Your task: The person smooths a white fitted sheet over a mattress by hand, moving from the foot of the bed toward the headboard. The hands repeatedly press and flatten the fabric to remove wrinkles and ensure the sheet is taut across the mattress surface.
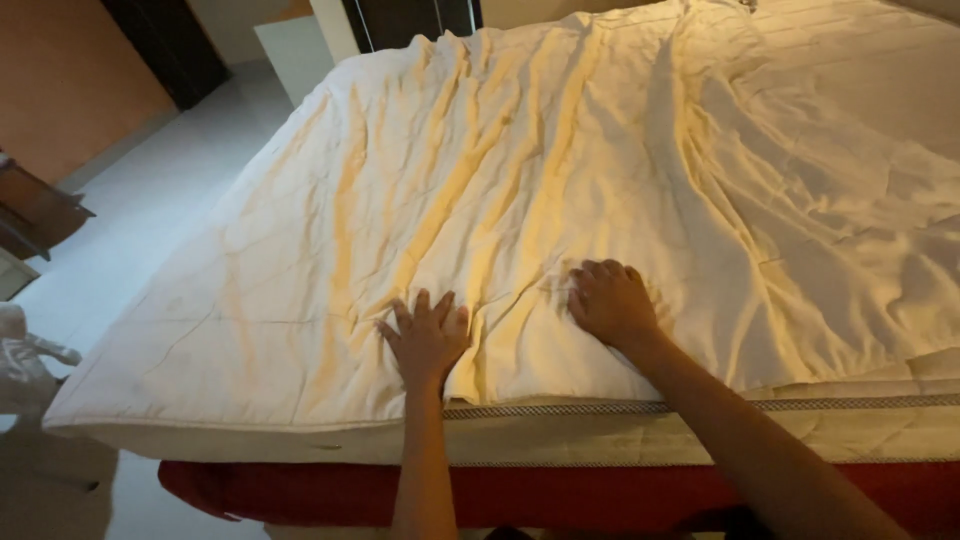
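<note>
Dim warm light falls over a bedroom where a bed (560, 440) fills most of the frame, pale floor (170, 170) showing at the upper left. A cream sheet (520, 180) is spread, wrinkled, across the mattress, its near edge at lower centre. The left hand (428, 335) is laid flat with fingers spread on the cloth; the right hand (612, 300) is pressed down with fingers curled, seemingly bunching a fold. Nothing is gripped clear of the surface. No containers are seen.
</note>
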